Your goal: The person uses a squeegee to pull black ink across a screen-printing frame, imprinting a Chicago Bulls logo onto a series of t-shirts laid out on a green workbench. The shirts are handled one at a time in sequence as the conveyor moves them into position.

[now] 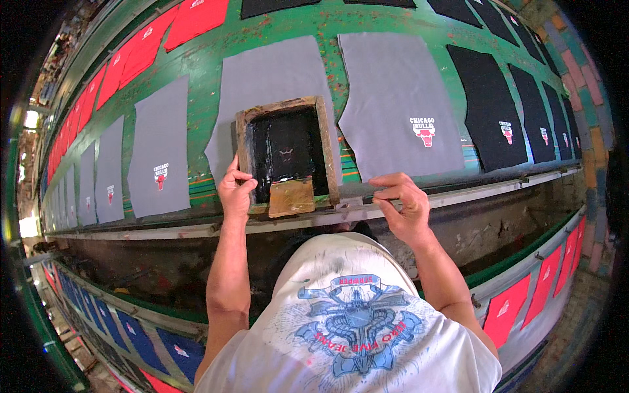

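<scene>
A wooden-framed printing screen (320,134) with dark mesh lies over a grey fabric panel (275,72) at the table's near edge. A small emblem shows faintly in its mesh. A squeegee with a worn, tan wooden body (291,198) rests inside the frame at the near end. My left hand (237,190) grips the frame's left side near its lower corner, thumb bent inward. To the right of the frame, my right hand (404,206) hovers over the metal rail, fingers loosely curled and apart, with nothing visible in them. Next to it lies a printed grey panel (400,85).
Printed grey panels (160,141) line the green table (216,19) to the left, black ones (488,105) to the right. Red panels (141,52) lie at the far left. A metal rail (485,191) runs along the near edge. Behind me, another table carries blue and red panels (508,308).
</scene>
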